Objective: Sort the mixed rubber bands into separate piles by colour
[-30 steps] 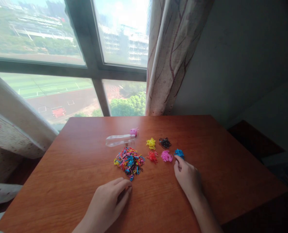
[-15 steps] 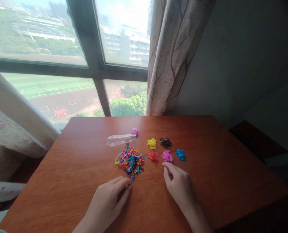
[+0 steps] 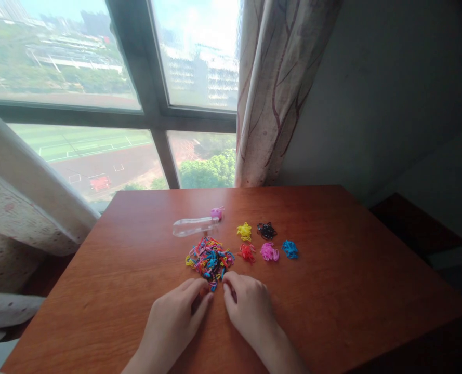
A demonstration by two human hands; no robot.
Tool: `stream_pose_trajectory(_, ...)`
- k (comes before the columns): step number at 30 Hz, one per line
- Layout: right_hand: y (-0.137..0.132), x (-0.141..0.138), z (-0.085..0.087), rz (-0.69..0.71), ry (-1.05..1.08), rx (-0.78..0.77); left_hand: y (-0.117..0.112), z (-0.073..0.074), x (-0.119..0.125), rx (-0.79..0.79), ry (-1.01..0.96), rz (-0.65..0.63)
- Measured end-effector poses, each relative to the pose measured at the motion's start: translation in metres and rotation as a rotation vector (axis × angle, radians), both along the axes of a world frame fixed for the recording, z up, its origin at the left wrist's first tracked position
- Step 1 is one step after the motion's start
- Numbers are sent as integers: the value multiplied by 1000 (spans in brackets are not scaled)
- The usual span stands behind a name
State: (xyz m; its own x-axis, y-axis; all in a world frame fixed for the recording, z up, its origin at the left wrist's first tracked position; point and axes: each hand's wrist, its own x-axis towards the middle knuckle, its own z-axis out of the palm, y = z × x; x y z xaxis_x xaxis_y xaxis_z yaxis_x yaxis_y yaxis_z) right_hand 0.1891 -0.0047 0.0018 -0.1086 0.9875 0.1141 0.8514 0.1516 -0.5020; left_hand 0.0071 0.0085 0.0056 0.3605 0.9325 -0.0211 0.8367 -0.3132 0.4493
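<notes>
A heap of small mixed-colour rubber bands (image 3: 209,257) lies on the brown table. At its near edge is my left hand (image 3: 176,314), fingers curled and thumb close to the forefinger beside a few loose bands. My right hand (image 3: 252,306) rests at the heap's near right side, its thumb and forefinger drawn together. Whatever either hand pinches is too small to make out. Right of the heap sit sorted clumps of bands: red (image 3: 247,253), pink (image 3: 269,252), blue (image 3: 290,249), yellow (image 3: 244,231) and black (image 3: 267,230).
Behind the heap a clear plastic bottle (image 3: 194,227) lies on its side, with a pink cap (image 3: 216,213) by its mouth. The wooden table (image 3: 355,280) reaches back to a window and a patterned curtain (image 3: 279,93).
My right hand has moved left, from in front of the pink clump to the heap's near edge. My left hand has stayed almost in place. The clumps look the same.
</notes>
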Motion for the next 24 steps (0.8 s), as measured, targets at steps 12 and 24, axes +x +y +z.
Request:
stream_pose_trajectory(12,-2,0,-10,5,71,62,6,2,7,4,54,-6)
stream_pose_trajectory(24,-1,1,-11,7,81,74,4,-2,3,123,-35,-32)
